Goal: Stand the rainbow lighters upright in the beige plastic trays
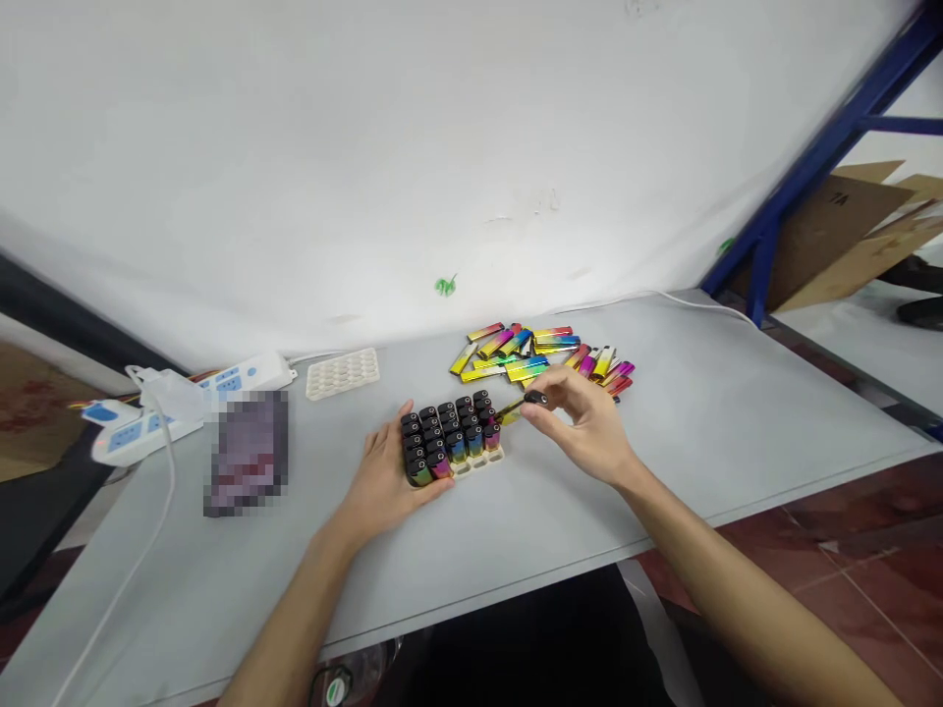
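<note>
A cream tray [478, 465] holds several upright lighters [457, 447] with black tops and shiny coloured bodies; a few slots along its near right edge show bare. My left hand [387, 481] rests against the tray's left side, thumb along the front and fingers spread behind, steadying it. Just right of the tray, my right hand [582, 417] pinches a lighter [536, 398] by its black top, its yellowish body slanting toward the tray. Behind my right hand lies a loose pile of metallic rainbow lighters [508, 344].
Another cream tray [343, 373] lies flat at the back left. Power strips [236, 381] with a white cable and a blurred dark item [250, 452] are on the left. A blue metal frame [766, 245] and cardboard boxes [832, 231] stand at the right.
</note>
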### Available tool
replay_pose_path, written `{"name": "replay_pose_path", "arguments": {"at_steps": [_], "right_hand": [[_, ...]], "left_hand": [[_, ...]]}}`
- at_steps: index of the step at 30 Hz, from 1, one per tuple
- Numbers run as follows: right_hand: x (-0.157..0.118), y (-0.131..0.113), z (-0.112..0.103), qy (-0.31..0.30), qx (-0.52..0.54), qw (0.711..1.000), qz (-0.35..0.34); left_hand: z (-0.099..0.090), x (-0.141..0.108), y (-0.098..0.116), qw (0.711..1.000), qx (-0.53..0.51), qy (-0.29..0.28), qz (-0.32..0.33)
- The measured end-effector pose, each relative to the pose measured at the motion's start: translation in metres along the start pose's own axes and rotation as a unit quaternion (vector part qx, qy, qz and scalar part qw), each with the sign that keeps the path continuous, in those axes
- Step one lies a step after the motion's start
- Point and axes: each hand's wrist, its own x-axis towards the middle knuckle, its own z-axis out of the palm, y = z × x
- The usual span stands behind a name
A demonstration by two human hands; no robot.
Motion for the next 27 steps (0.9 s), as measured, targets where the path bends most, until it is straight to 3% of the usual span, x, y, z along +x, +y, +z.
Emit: {"name": "replay_pose_path", "arguments": {"at_steps": [5, 9, 15, 21, 25, 27], "right_hand": [[0.001, -0.031, -0.001, -0.071, -0.073, 0.988, -0.119], [-0.004, -0.028, 0.022, -0.142, -0.156, 0.968, -0.134], [-0.013, -0.017, 0.052, -0.213, -0.35, 0.902, -0.136], [-0.014, -0.025, 0.054, -0.227, -0.397, 0.886, -0.082], [-0.012, -0.028, 0.051, -0.192, -0.409, 0.882, -0.135], [-0.002, -0.025, 0.043, -0.137, -0.406, 0.892, -0.148]], "left_hand": [[0.002, 0.001, -0.002, 1.0, 0.002, 0.003, 0.004], [0.001, 0.001, 0.0, 1.0, 0.006, 0.003, 0.01], [0.001, 0.001, 0.0, 1.0, 0.0, -0.003, -0.003], [0.001, 0.0, -0.001, 1.0, 0.0, -0.011, 0.004], [-0.001, 0.0, 0.001, 1.0, -0.011, -0.004, 0.006], [-0.002, 0.0, 0.002, 1.0, -0.013, -0.002, 0.004]]}}
